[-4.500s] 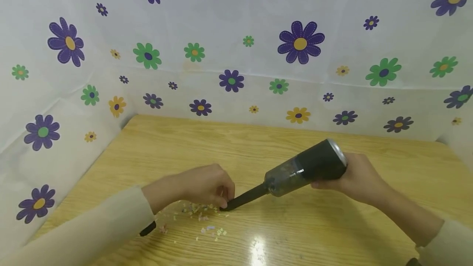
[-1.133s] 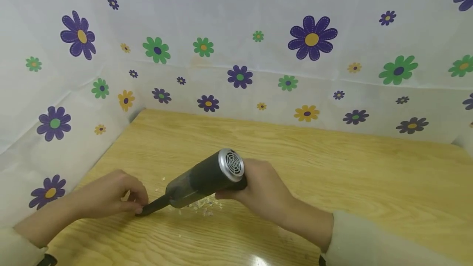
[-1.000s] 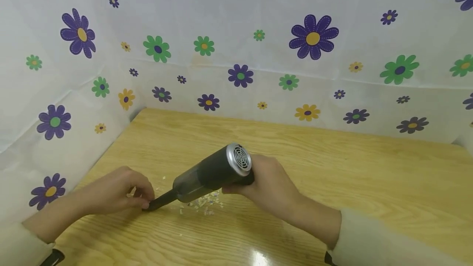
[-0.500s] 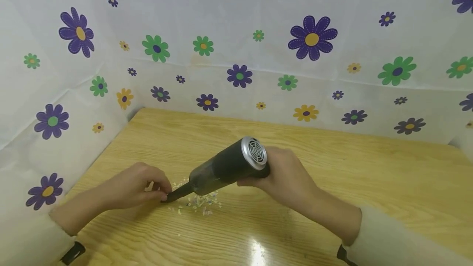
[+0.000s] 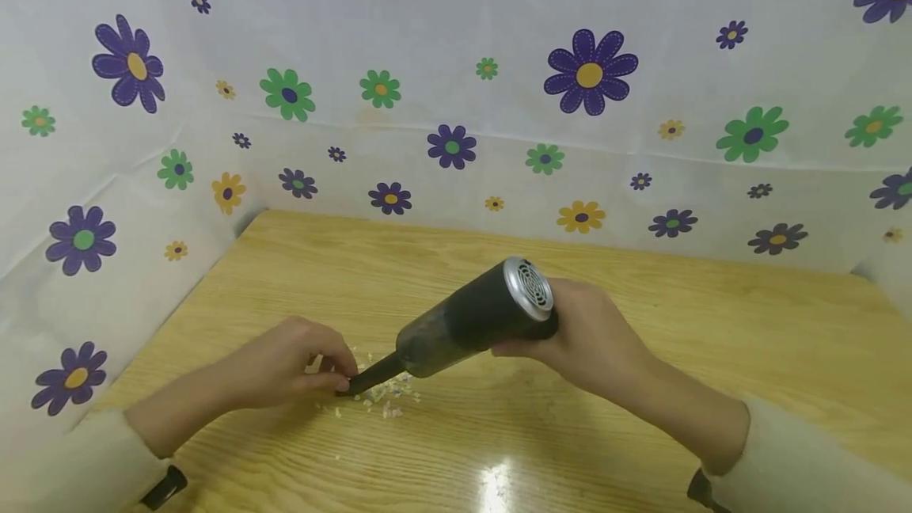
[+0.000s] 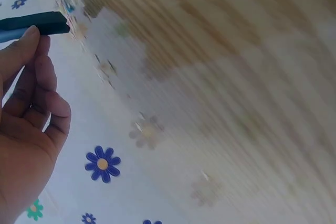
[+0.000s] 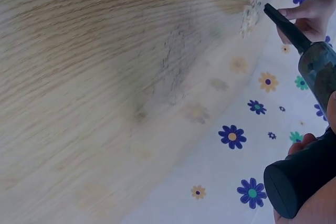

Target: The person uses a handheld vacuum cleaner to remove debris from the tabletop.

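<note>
A dark handheld vacuum cleaner [image 5: 479, 313] with a clear dust chamber slants down to the left over the table. My right hand [image 5: 594, 339] grips its handle, and the silver vented end faces up toward me. At the low end, my left hand [image 5: 295, 362] pinches the tip of the narrow black nozzle [image 5: 378, 373] between thumb and finger. Small pale paper scraps [image 5: 390, 412] lie under and around that nozzle. In the left wrist view the nozzle [image 6: 50, 23] sits against my thumb, beside some scraps. The right wrist view shows the handle [image 7: 299, 177] in my right hand.
A wood-grain table [image 5: 641, 323] spreads beneath both hands, with a bright light reflection near its front. White cloth [image 5: 499, 109] printed with flowers stands along the back and both sides. A few stray scraps lie apart from the patch.
Over the last second both hands have moved the vacuum cleaner right, its nozzle coming from left of the scraps to over them. Before that it had swept left. The scraps look fewer than 4.5 s ago.
</note>
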Demonstrator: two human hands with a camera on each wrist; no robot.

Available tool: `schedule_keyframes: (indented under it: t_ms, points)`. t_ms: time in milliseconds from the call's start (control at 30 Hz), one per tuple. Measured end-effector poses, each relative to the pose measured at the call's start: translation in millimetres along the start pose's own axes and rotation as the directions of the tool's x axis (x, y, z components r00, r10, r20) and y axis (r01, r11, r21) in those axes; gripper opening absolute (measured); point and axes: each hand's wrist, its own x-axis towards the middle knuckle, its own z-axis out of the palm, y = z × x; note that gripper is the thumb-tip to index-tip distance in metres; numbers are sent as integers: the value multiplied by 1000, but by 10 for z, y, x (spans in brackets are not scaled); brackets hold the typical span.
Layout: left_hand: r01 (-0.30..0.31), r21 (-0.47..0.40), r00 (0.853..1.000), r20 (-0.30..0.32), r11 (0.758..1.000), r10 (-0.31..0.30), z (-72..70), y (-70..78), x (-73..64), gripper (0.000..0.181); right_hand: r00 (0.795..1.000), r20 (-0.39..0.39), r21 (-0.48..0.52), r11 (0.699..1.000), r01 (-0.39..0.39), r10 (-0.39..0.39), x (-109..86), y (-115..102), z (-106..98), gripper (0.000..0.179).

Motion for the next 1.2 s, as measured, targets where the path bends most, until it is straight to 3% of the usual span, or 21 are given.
schedule_keyframes:
  t_ms: [200, 533, 733, 1200]
  points:
    - [-12, -2, 1000, 5, 1000, 12, 85, 33, 125, 11, 1000, -5, -28, 1000, 1, -1, -48, 81, -94, 49]
    - [31, 2, 999, 16, 1000, -31, 158, 59, 331, 10, 1000, -26, -68, 998, 12, -14, -106, 189, -246, 50]
    - [24, 7, 999, 25, 1000, -24, 191, 68, 444, 7, 999, -33, -77, 997, -1, -1, -137, 243, -309, 48]
    - [30, -66, 996, 91, 997, -24, 210, 137, 483, 7, 999, -35, -44, 999, -12, 11, -228, 422, -287, 48]
